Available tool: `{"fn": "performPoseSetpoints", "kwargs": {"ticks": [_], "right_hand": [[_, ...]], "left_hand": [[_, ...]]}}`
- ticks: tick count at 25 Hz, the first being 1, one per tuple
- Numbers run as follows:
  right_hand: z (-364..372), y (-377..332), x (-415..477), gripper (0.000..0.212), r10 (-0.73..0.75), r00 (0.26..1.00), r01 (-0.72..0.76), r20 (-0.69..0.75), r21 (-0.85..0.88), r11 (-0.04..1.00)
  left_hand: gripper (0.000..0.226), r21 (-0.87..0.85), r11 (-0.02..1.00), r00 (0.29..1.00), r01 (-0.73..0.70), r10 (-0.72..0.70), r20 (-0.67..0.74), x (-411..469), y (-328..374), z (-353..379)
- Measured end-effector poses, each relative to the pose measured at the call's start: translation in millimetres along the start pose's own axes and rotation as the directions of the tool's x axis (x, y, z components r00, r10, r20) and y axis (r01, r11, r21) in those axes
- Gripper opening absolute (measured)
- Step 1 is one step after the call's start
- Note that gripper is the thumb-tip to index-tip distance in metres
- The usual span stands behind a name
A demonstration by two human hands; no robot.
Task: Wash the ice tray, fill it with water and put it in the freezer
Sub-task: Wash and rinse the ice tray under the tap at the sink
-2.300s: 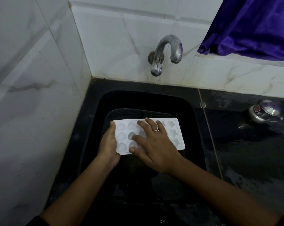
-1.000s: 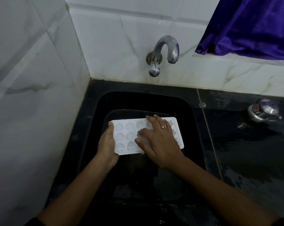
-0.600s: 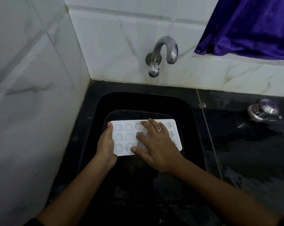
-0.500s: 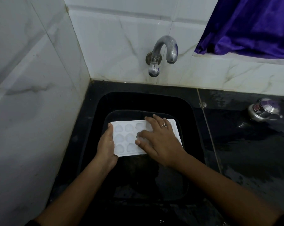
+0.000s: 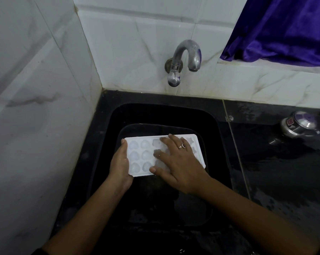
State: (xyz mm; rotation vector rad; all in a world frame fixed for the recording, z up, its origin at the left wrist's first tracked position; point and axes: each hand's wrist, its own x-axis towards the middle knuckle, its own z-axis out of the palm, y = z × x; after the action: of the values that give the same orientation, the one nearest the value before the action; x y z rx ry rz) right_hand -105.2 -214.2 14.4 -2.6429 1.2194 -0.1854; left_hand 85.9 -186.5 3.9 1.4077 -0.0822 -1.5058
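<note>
Both hands are busy with the washing step, I'm judging: I'm gripping the ice tray [image 5: 139, 155] by its left end with the left hand [image 5: 119, 162] down in the sink [image 5: 218, 129], rubbing its cups with the right hand [image 5: 181, 164] spread flat, and next I'm needing the tap [image 5: 185, 57] running for rinsing.

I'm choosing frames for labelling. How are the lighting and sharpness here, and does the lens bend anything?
Head view: dim, the black sink nearly swallows detail; the white ice tray stands out, its cavities legible; soft glare on the tap and the wet counter; the wide-angle lens bows the wall tile lines; left hand and right hand show no motion blur.
</note>
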Motion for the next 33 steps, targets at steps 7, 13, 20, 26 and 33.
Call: {"fn": "performPoseSetpoints", "kwargs": {"ticks": [7, 13, 20, 26, 33], "right_hand": [[2.8, -2.9, 3.4, 0.065, 0.03, 1.0, -0.03, 0.001, 0.003, 1.0], [0.5, -3.3, 4.0, 0.065, 0.052, 0.999, -0.052, -0.012, 0.035, 0.998], [2.1, -3.1, 1.2, 0.07, 0.068, 0.998, -0.067, -0.014, 0.043, 0.997], [-1.4, -2.7, 2.7, 0.069, 0.1, 0.995, -0.098, -0.012, 0.075, 0.992], [-5.2, -2.2, 5.1, 0.066, 0.099, 0.995, -0.099, 0.003, 0.055, 0.994]], "left_hand": [[0.063, -0.005, 1.0, 1.0, -0.011, 0.011, -0.001, -0.6, 1.5, 0.7], [0.06, 0.004, 1.0, 1.0, -0.01, 0.01, 0.006, -2.4, 0.3, 3.3], [0.064, 0.004, 1.0, 1.0, -0.014, 0.014, 0.016, 0.3, -2.4, 1.8], [0.063, 0.024, 0.999, 0.999, -0.022, 0.022, 0.029, 1.7, -3.5, 1.0], [0.064, 0.016, 1.0, 0.999, -0.027, 0.027, 0.031, 0.5, 0.6, -0.5]]}}
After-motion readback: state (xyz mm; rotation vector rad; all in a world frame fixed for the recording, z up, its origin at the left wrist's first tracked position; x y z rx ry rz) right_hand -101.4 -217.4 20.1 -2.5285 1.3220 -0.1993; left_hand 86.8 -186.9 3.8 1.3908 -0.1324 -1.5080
